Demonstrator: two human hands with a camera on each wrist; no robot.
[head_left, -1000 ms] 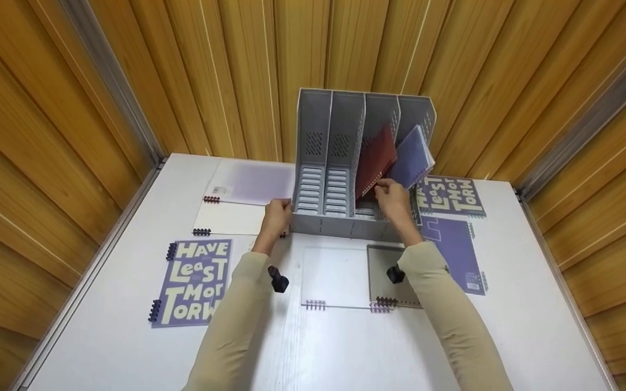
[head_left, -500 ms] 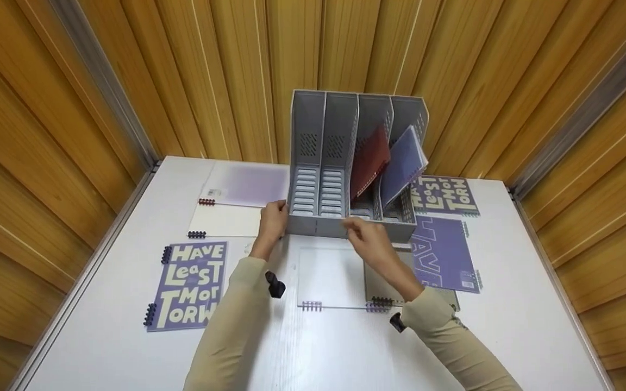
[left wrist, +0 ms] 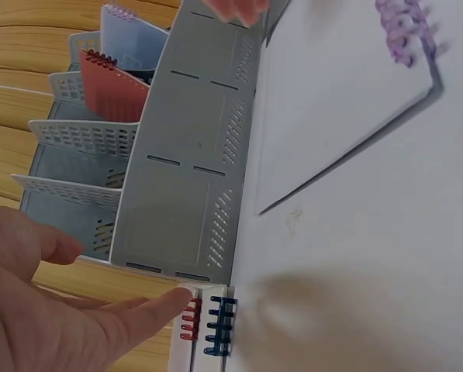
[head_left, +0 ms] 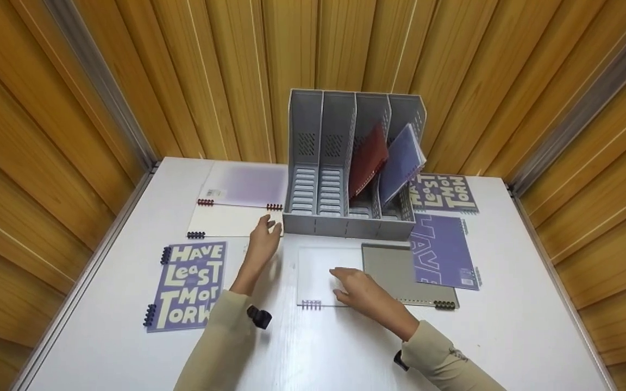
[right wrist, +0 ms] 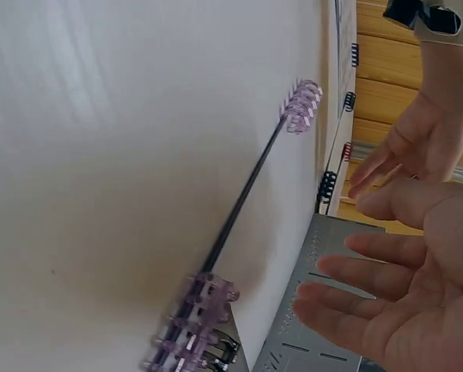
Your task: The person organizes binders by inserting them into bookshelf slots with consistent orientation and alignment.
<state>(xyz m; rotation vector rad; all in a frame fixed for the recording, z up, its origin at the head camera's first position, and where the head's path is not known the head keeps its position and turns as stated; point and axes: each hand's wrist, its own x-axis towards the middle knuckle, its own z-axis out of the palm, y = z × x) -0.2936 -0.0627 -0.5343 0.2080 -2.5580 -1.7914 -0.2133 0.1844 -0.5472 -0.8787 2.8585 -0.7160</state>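
In the head view, the right hand [head_left: 361,289] hovers over a white ring-bound notebook [head_left: 315,271] lying on the desk [head_left: 302,353], its fingers loosely extended and grasping nothing, with a grey ring-bound notebook [head_left: 389,266] just beside it. The left hand [head_left: 265,243], likewise empty and relaxed, hangs near the front left corner of a grey four-slot file rack [head_left: 340,227]; a red notebook [head_left: 368,163] leans in its third slot and a periwinkle notebook [head_left: 400,163] in the fourth, both tilted enough that a knock to the rack could probably make them slip. The left wrist view shows the left fingers spread, one tip lining up with red binding rings [left wrist: 190,319]; whether it touches them, I cannot tell. In the right wrist view, dark rings [right wrist: 229,350] sit close against one set of purple binding rings [right wrist: 302,106], so careless lifting might snag the grey notebook and drag it along
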